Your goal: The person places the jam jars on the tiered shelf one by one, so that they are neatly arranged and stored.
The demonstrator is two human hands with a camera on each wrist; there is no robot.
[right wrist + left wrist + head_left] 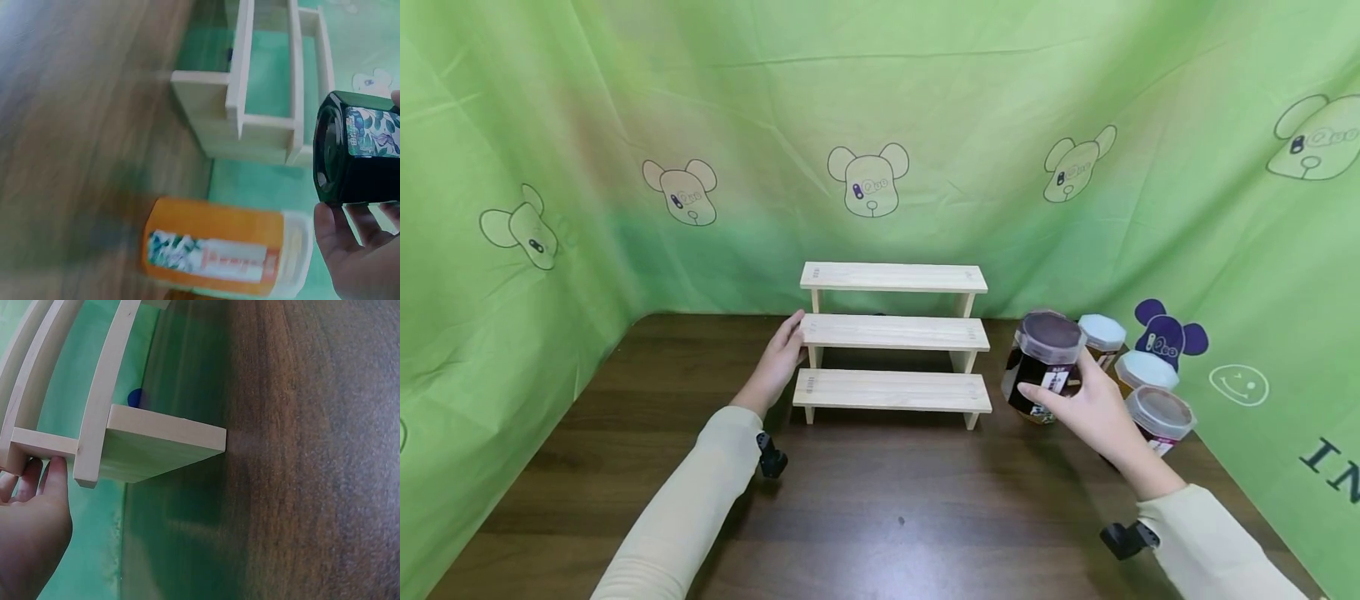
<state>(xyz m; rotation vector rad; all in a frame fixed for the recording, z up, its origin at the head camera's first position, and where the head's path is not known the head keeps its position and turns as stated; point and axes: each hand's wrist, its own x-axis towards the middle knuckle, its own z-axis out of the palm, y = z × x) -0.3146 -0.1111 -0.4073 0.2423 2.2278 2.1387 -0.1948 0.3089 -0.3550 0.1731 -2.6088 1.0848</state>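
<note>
Well, three jars (1147, 372) crowd the right hand (1097, 411).

Lettering on the green cloth backdrop (760, 108)
Large dark letters (1343, 478) "IN" at right; outlined bear-head prints (871, 187) seem to read "Quo". Labels on the dark, faceted plastic jar (359, 153) and the orange, white-lidded plastic jar (219, 244) are too blurred to read.
</note>
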